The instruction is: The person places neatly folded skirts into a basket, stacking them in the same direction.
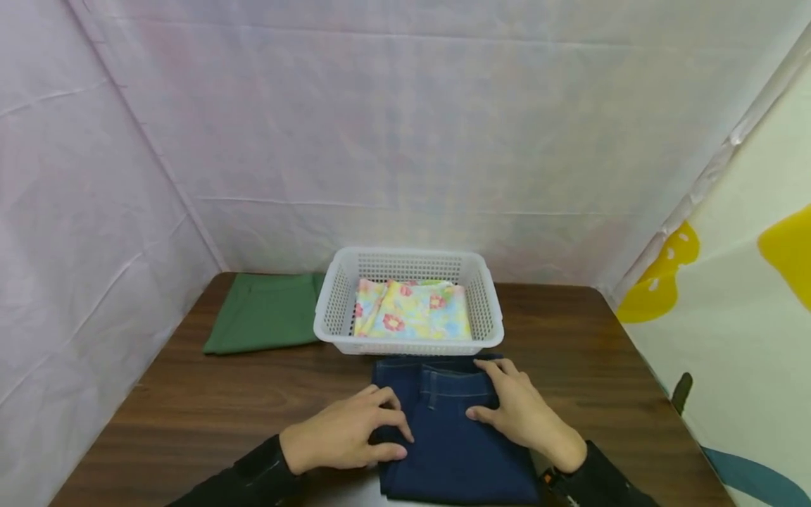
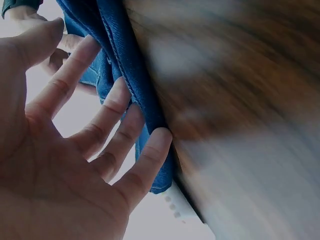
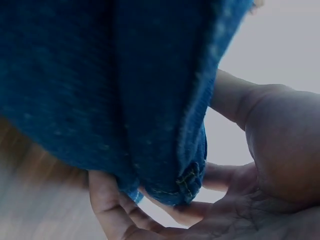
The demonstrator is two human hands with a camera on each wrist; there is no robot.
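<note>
Folded dark blue jeans (image 1: 459, 436) lie on the wooden table in front of the basket, waistband toward it. My left hand (image 1: 351, 429) is at their left side, thumb and fingers spread on the denim. Close up in the left wrist view, its fingertips (image 2: 157, 140) touch the folded edge of the jeans (image 2: 132, 65). On the other side, my right hand (image 1: 522, 408) rests over the upper right part, thumb apart from the fingers. In the right wrist view, the fingers (image 3: 107, 200) of that hand touch the layered edge of the jeans (image 3: 150, 100), with the palm apart from it.
A white plastic basket (image 1: 408, 347) stands at the back of the table (image 1: 253, 415), holding folded floral cloth (image 1: 412, 310). Left of it lies a folded green cloth (image 1: 269, 313). White fabric walls (image 1: 405, 141) stand behind and at the left.
</note>
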